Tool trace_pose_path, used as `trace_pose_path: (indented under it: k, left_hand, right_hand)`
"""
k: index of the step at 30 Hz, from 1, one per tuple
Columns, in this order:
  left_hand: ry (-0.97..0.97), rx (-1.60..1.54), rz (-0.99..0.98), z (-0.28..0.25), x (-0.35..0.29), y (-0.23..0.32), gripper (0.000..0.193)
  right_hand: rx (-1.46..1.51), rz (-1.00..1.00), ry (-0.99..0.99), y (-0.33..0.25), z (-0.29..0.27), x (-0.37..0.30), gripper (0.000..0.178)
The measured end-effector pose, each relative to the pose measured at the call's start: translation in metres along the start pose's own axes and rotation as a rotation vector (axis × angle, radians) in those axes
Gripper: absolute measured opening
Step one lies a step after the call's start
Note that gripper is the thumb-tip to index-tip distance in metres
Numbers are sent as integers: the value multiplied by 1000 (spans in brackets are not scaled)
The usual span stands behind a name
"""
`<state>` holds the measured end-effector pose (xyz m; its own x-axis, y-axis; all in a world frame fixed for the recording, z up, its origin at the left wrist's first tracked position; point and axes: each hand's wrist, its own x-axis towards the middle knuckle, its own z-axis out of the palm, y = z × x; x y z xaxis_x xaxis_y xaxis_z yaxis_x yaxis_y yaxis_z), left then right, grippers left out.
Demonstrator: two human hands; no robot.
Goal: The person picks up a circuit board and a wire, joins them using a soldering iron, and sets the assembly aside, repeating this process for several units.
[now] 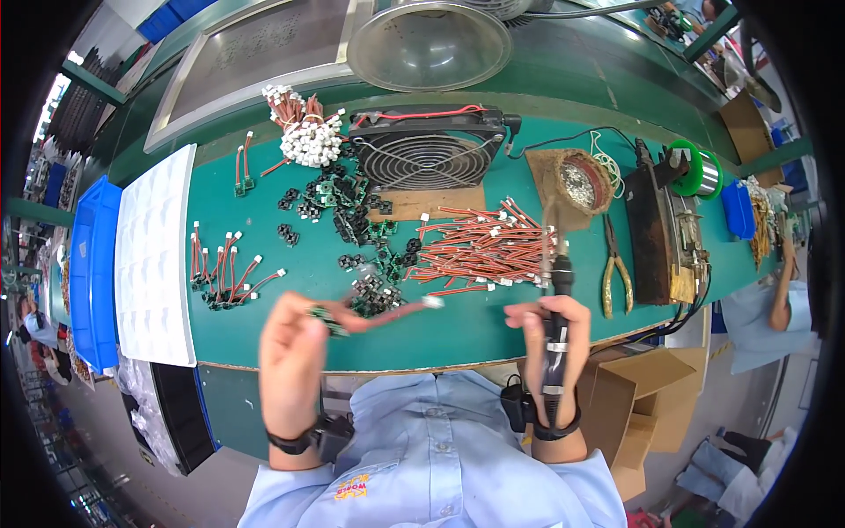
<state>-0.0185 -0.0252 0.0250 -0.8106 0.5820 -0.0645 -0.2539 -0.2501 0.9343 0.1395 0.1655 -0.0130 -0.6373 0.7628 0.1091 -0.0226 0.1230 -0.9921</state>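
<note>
The left hand [295, 348] is closing its fingers around a small green circuit board [327, 319] with a red wire lead [387, 313] trailing rightward to a white plug [432, 302]; motion blur is smearing the hand, so the exact grip is hard to make out. The right hand [550, 339] is wrapping fully around a black soldering iron [556, 334], holding it upright, and the tip is blurring above the knuckles, so it is unclear whether it is touching anything. Both hands are hovering over the near edge of the green desk [458, 334]. Just beyond the left hand, a scatter of small boards [374, 295] is lying, and beyond the gap between the hands a pile of red wire leads [480, 246] is spreading. Further out, a black fan [429, 150] is sitting. Right of the right hand, yellow-handled pliers [616, 268] are lying beside a dark soldering station [656, 229], whose details are hard to read. A white tray [157, 255] is lying well left of the left hand.
</note>
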Motion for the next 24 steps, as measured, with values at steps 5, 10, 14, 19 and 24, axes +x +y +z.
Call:
trace_pose_path:
  k: [5, 10, 14, 19, 24]
  left_hand:
    - [333, 357, 120, -79, -5, -4, 10]
    - [640, 886, 15, -100, -5, -4, 13]
    - [752, 1312, 142, -87, -2, 0, 16]
    - [525, 1305, 371, -41, -10, 9, 22]
    - [-34, 1057, 341, 9, -11, -7, 26]
  right_hand:
    - [-511, -313, -40, 5, 33, 6, 34]
    - [-711, -493, -115, 10, 52, 11, 39]
    - [-786, -522, -153, 12, 56, 13, 40]
    - [-808, -522, -200, 14, 52, 17, 42]
    - [-752, -584, -200, 12, 45, 18, 46]
